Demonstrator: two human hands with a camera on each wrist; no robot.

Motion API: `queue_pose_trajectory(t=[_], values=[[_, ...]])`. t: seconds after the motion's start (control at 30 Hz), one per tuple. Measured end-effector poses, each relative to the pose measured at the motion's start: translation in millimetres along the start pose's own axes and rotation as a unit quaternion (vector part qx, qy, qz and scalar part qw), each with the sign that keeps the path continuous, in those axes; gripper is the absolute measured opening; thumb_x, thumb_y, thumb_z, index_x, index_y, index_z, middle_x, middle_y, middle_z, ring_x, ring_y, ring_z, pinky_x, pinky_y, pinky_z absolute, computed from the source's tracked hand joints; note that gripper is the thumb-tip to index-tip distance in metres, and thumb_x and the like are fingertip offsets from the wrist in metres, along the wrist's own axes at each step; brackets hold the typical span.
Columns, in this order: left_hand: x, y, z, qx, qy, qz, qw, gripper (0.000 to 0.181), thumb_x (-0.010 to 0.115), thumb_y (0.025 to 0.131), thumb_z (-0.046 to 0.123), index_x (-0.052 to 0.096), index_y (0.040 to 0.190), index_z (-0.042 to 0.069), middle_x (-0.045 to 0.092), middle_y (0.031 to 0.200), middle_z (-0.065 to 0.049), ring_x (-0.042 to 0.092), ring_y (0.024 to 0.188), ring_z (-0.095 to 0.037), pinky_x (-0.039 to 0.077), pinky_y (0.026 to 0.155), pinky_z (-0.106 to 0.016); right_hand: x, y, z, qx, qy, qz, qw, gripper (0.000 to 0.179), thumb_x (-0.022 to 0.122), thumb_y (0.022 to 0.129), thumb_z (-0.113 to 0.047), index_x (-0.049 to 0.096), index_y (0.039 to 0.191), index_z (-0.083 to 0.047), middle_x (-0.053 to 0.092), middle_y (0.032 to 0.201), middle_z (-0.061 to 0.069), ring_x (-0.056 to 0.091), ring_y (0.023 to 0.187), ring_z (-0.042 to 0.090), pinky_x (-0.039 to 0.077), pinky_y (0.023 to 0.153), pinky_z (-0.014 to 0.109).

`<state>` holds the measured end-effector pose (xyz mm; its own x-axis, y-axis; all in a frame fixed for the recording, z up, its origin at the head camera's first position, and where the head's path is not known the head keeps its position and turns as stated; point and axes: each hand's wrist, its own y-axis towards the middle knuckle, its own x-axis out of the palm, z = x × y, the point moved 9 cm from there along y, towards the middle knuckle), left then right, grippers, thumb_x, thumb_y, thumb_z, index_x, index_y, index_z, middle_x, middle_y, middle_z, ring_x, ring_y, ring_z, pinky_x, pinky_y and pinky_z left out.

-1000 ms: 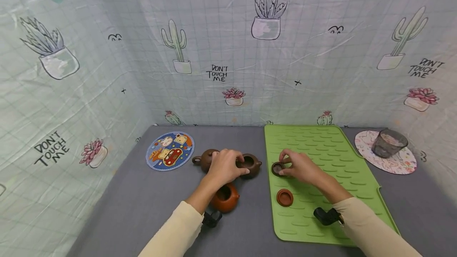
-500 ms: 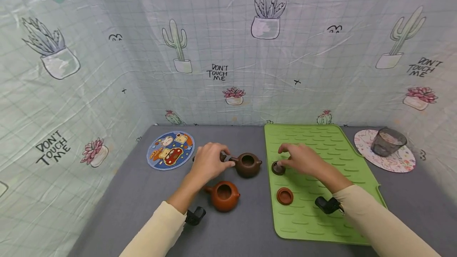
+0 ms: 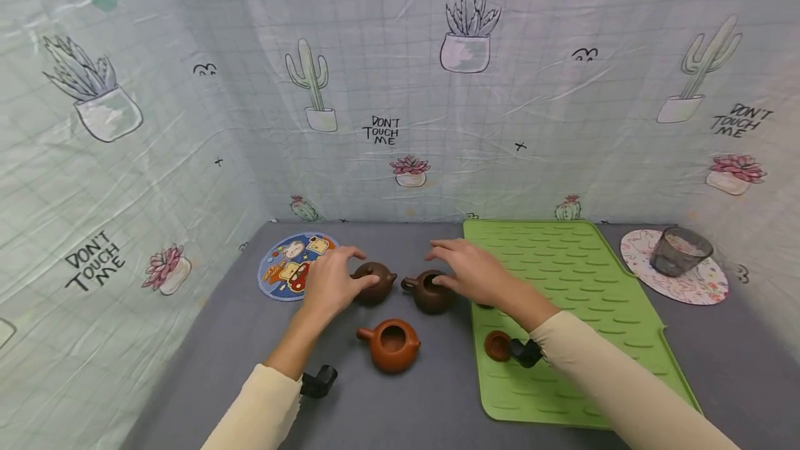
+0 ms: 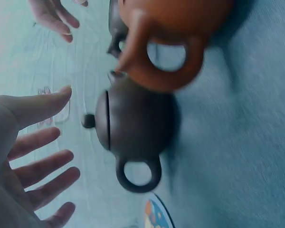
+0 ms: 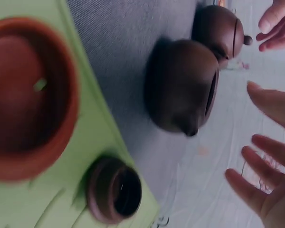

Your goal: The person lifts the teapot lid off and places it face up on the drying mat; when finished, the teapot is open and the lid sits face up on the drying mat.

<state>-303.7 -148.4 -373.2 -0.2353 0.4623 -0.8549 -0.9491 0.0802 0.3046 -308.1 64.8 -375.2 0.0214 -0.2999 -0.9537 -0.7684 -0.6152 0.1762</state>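
The left hand [image 3: 331,283] is unclenched, thumb and fingers extended and parted; it holds nothing and stands beside the handle side of the lidded dark teapot [image 3: 378,290], with a visible gap to it in the left wrist view; that teapot sits upright on the grey table [image 3: 212,360], lid and round knob in place, spout directed to the person's right; the right hand [image 3: 471,273] is likewise unclenched and empty, its fingers spread, and is raised near the lidless dark teapot [image 3: 431,302], from which it is apart in the right wrist view; this second teapot stands upright just to the right of the first, handle towards the first one's spout, its mouth uncovered; the orange-brown teapot [image 3: 395,358] stands upright nearer the person, also lidless, handle to the left and spout to the right; two lids lie underside up on the green mat [image 3: 531,231], near its left edge: the reddish lid [image 3: 498,346] and, farther from the person, the dark lid [image 5: 113,190], the latter mostly hidden behind the right arm in the head view; a blue round mat [image 3: 275,269] lies at the far left, partly covered by the left hand; a pink patterned mat [image 3: 687,295] at the far right bears a tinted glass [image 3: 678,255]; cream sleeves [image 3: 262,408] cover both forearms; a printed sheet [image 3: 375,54] with potted cacti and lettering rises behind the table.
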Motion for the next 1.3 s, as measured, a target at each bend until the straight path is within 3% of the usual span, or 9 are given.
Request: queue_pose_trajectory(t=[0.27,0.5,0.87,1.3], values=[[0.8,-2.5,-20.0,-0.020,-0.005,0.003,0.9998,0.052,0.092,0.073,0.039,0.076,0.112,0.010,0.075,0.120,-0.015,0.070,0.105,-0.036,0.054,0.089,-0.052,9.7,25.6,-29.7,-0.055,-0.002,0.025,0.9982,0.041,0.073,0.095,-0.027,0.065,0.135,-0.021,0.054,0.153,0.008,0.054,0.139,0.029,0.056,0.102,0.046],[13.5,-9.0,-32.1,-0.039,-0.002,-0.006,0.9992,0.051,0.091,0.074,0.040,0.076,0.113,0.011,0.074,0.120,-0.015,0.070,0.103,-0.036,0.055,0.088,-0.052,22.4,41.3,-47.2,-0.086,0.004,0.025,0.9960,0.043,0.073,0.096,-0.027,0.064,0.137,-0.021,0.055,0.152,0.007,0.056,0.137,0.027,0.056,0.101,0.044],[24.3,-16.7,-39.4,-0.048,-0.014,0.001,0.9987,0.051,0.091,0.074,0.038,0.078,0.112,0.008,0.077,0.113,-0.013,0.071,0.106,-0.034,0.055,0.092,-0.051,50.3,54.2,-59.5,-0.107,-0.016,0.005,0.9941,0.046,0.073,0.095,-0.030,0.062,0.140,-0.026,0.056,0.151,0.005,0.057,0.136,0.026,0.056,0.103,0.043],[31.4,-18.3,-41.6,-0.055,-0.009,-0.014,0.9984,0.050,0.090,0.076,0.039,0.079,0.112,0.005,0.075,0.119,-0.015,0.069,0.113,-0.037,0.053,0.098,-0.053,65.5,59.1,-66.5,-0.121,-0.018,-0.004,0.9925,0.047,0.070,0.098,-0.028,0.061,0.143,-0.028,0.054,0.155,0.005,0.055,0.140,0.024,0.054,0.107,0.043]])
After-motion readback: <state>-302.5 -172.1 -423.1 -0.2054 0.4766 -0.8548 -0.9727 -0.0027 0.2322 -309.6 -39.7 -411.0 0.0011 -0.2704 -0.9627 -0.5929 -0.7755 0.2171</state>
